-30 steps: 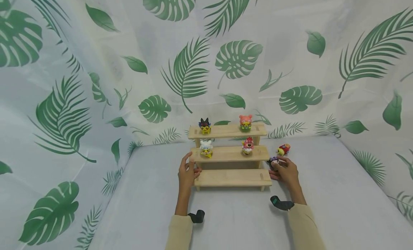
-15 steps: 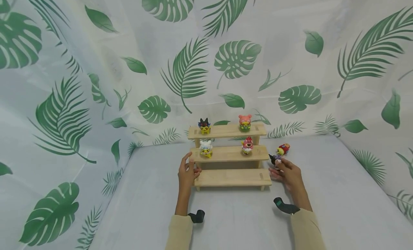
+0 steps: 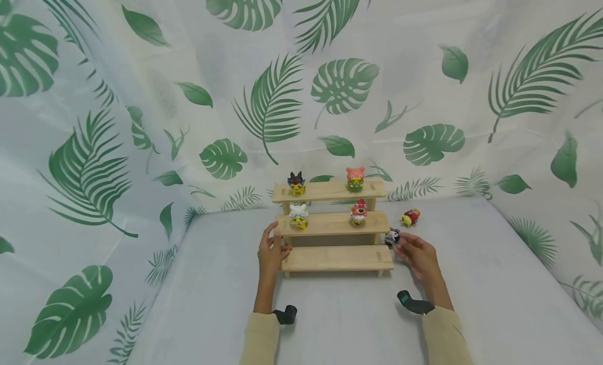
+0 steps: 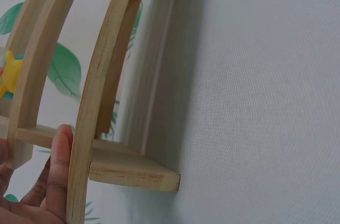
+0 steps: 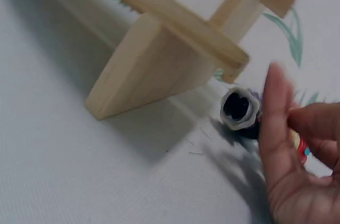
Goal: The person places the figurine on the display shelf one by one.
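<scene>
A three-tier wooden display stand (image 3: 336, 257) stands on the cloth-covered table. At its left end my left hand (image 3: 270, 252) holds it, with fingers at the middle tier and the thumb on the bottom one; the left wrist view shows the thumb (image 4: 59, 176) along the plank. Just off the stand's right end, my right hand (image 3: 421, 257) pinches a small black-and-white figurine (image 3: 392, 238). In the right wrist view the figurine's frilled white underside (image 5: 239, 108) faces the camera, tilted; the fingers hide part of it.
On the top tier sit a black-eared yellow figurine (image 3: 297, 184) and a pink-hooded one (image 3: 355, 179). A white-hooded figurine (image 3: 299, 216) and a pink bear-like one (image 3: 359, 212) occupy the middle tier. A red-and-yellow figurine (image 3: 410, 217) lies on the table at right. Behind hangs a leaf-print sheet (image 3: 282, 30).
The black-and-white figurine has turned in my right hand's fingers and shifted slightly left, toward the stand. My left hand has stayed at the stand's left end.
</scene>
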A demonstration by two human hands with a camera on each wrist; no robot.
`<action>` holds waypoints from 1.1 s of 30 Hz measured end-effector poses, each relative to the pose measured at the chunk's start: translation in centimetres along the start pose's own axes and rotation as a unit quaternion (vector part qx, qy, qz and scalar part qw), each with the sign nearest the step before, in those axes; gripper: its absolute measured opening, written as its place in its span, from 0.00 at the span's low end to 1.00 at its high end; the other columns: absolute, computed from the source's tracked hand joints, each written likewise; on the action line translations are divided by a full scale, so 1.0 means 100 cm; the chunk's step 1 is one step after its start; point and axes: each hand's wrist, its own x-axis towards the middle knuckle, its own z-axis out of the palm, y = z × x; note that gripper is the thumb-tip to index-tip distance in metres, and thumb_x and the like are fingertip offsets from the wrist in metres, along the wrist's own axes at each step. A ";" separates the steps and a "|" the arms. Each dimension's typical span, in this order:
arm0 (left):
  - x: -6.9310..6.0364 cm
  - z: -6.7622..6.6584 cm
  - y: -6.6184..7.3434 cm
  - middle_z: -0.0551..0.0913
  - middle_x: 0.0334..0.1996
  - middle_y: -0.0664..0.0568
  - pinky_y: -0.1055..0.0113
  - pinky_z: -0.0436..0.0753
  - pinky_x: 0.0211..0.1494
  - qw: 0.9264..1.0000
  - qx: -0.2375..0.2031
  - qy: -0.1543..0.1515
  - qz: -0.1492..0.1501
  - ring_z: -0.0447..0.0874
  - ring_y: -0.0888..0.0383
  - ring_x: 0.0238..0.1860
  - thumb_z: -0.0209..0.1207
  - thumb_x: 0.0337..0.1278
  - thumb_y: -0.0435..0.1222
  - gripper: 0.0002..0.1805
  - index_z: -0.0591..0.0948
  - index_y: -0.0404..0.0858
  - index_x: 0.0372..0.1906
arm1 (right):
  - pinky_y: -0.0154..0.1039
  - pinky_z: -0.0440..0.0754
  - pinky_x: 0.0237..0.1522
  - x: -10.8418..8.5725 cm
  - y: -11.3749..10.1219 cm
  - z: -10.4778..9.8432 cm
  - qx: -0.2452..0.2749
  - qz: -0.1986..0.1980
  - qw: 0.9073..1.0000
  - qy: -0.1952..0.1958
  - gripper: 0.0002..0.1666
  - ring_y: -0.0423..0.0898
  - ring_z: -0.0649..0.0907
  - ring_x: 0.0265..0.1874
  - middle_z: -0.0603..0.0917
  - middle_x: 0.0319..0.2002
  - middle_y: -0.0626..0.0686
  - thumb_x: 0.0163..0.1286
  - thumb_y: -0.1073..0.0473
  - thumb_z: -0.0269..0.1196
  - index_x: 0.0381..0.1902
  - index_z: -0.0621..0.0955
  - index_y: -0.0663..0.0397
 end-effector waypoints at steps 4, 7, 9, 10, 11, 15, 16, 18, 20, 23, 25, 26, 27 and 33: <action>0.000 0.000 0.001 0.80 0.50 0.41 0.67 0.90 0.35 1.000 -0.005 -0.008 -0.003 0.88 0.54 0.33 0.49 0.75 0.44 0.20 0.71 0.56 0.67 | 0.34 0.90 0.34 0.006 0.003 0.008 -0.174 -0.021 0.984 0.028 0.26 0.35 0.85 0.28 0.81 0.42 0.52 0.75 0.61 0.56 0.66 0.66 0.61; 0.000 0.000 0.002 0.80 0.51 0.41 0.68 0.90 0.35 1.000 -0.005 -0.006 -0.002 0.89 0.53 0.33 0.49 0.75 0.45 0.20 0.71 0.56 0.68 | 0.42 0.91 0.38 0.013 0.001 0.015 -0.305 -0.049 0.951 0.031 0.37 0.47 0.88 0.34 0.76 0.54 0.65 0.73 0.51 0.59 0.72 0.59 0.62; 0.001 0.001 0.002 0.80 0.51 0.40 0.68 0.90 0.35 1.000 -0.005 -0.005 0.002 0.89 0.52 0.34 0.49 0.75 0.46 0.21 0.71 0.55 0.68 | 0.51 0.88 0.48 0.017 -0.003 0.019 -0.380 -0.064 0.922 0.028 0.43 0.57 0.86 0.47 0.71 0.60 0.73 0.72 0.46 0.59 0.73 0.57 0.64; 0.001 0.001 0.002 0.80 0.51 0.40 0.68 0.90 0.35 1.000 -0.006 -0.005 0.003 0.89 0.51 0.34 0.49 0.74 0.47 0.21 0.71 0.55 0.68 | 0.56 0.84 0.54 0.019 -0.004 0.021 -0.411 -0.067 0.909 0.028 0.46 0.62 0.82 0.53 0.69 0.62 0.74 0.71 0.44 0.60 0.73 0.56 0.65; 0.001 0.001 0.002 0.80 0.51 0.40 0.68 0.90 0.35 1.000 -0.007 -0.006 0.005 0.89 0.50 0.35 0.49 0.74 0.47 0.21 0.71 0.55 0.68 | 0.59 0.79 0.59 0.021 -0.006 0.022 -0.438 -0.070 0.896 0.031 0.47 0.66 0.77 0.58 0.69 0.62 0.76 0.71 0.44 0.60 0.73 0.55 0.67; 0.001 0.001 0.000 0.80 0.51 0.38 0.67 0.90 0.36 1.000 -0.007 -0.008 0.009 0.89 0.49 0.35 0.49 0.74 0.48 0.22 0.70 0.53 0.68 | 0.63 0.70 0.65 0.028 -0.008 0.025 -0.482 -0.064 0.873 0.041 0.48 0.70 0.69 0.64 0.69 0.63 0.76 0.69 0.47 0.62 0.72 0.56 0.71; 0.001 0.002 0.000 0.80 0.51 0.39 0.68 0.90 0.36 1.000 -0.007 -0.008 0.009 0.89 0.50 0.34 0.49 0.74 0.47 0.22 0.70 0.53 0.68 | 0.63 0.71 0.65 0.029 -0.008 0.025 -0.483 -0.064 0.872 0.046 0.47 0.70 0.69 0.64 0.69 0.63 0.76 0.69 0.49 0.62 0.72 0.56 0.71; 0.001 0.002 0.000 0.80 0.51 0.39 0.68 0.90 0.35 1.000 -0.004 -0.006 0.007 0.89 0.53 0.33 0.48 0.75 0.47 0.21 0.70 0.54 0.68 | 0.62 0.74 0.63 0.030 -0.006 0.025 -0.478 -0.067 0.874 0.053 0.45 0.70 0.72 0.62 0.71 0.61 0.75 0.68 0.51 0.63 0.72 0.58 0.70; 0.001 0.001 0.001 0.80 0.50 0.40 0.68 0.90 0.35 1.000 -0.003 -0.005 0.006 0.88 0.55 0.32 0.48 0.75 0.46 0.21 0.70 0.55 0.68 | 0.59 0.79 0.58 0.030 -0.005 0.025 -0.463 -0.071 0.882 0.059 0.42 0.69 0.75 0.59 0.74 0.59 0.75 0.67 0.53 0.63 0.70 0.61 0.69; 0.002 0.000 0.002 0.80 0.51 0.39 0.65 0.91 0.37 1.000 -0.003 -0.008 0.006 0.89 0.50 0.33 0.48 0.75 0.45 0.21 0.70 0.53 0.69 | 0.49 0.87 0.46 0.028 -0.004 0.025 -0.442 -0.070 0.892 0.069 0.35 0.63 0.82 0.48 0.78 0.54 0.73 0.66 0.56 0.64 0.65 0.67 0.68; 0.002 0.000 0.002 0.80 0.51 0.39 0.64 0.91 0.37 1.000 -0.004 -0.009 0.006 0.89 0.49 0.34 0.48 0.75 0.45 0.21 0.70 0.53 0.69 | 0.42 0.89 0.38 0.028 -0.004 0.025 -0.431 -0.064 0.897 0.073 0.32 0.57 0.85 0.41 0.80 0.50 0.72 0.65 0.57 0.64 0.62 0.71 0.70; 0.003 -0.001 0.002 0.80 0.51 0.39 0.64 0.91 0.37 1.000 -0.004 -0.009 0.006 0.89 0.49 0.34 0.48 0.75 0.45 0.22 0.70 0.52 0.69 | 0.41 0.88 0.38 0.028 -0.003 0.025 -0.433 -0.062 0.896 0.075 0.30 0.54 0.85 0.40 0.81 0.49 0.71 0.65 0.57 0.63 0.60 0.72 0.71; 0.003 -0.001 0.002 0.80 0.51 0.38 0.64 0.91 0.37 1.000 -0.003 -0.008 0.007 0.89 0.48 0.35 0.48 0.75 0.46 0.22 0.70 0.52 0.69 | 0.39 0.88 0.35 0.028 -0.003 0.024 -0.435 -0.059 0.895 0.077 0.30 0.51 0.85 0.37 0.82 0.47 0.71 0.65 0.57 0.64 0.59 0.73 0.72; 0.001 -0.001 0.001 0.79 0.51 0.37 0.61 0.91 0.38 1.000 -0.003 -0.010 0.004 0.89 0.44 0.37 0.48 0.75 0.47 0.23 0.69 0.51 0.70 | 0.31 0.87 0.32 0.023 -0.002 0.018 -0.398 -0.032 0.914 0.076 0.35 0.39 0.85 0.27 0.81 0.48 0.72 0.67 0.57 0.63 0.64 0.68 0.76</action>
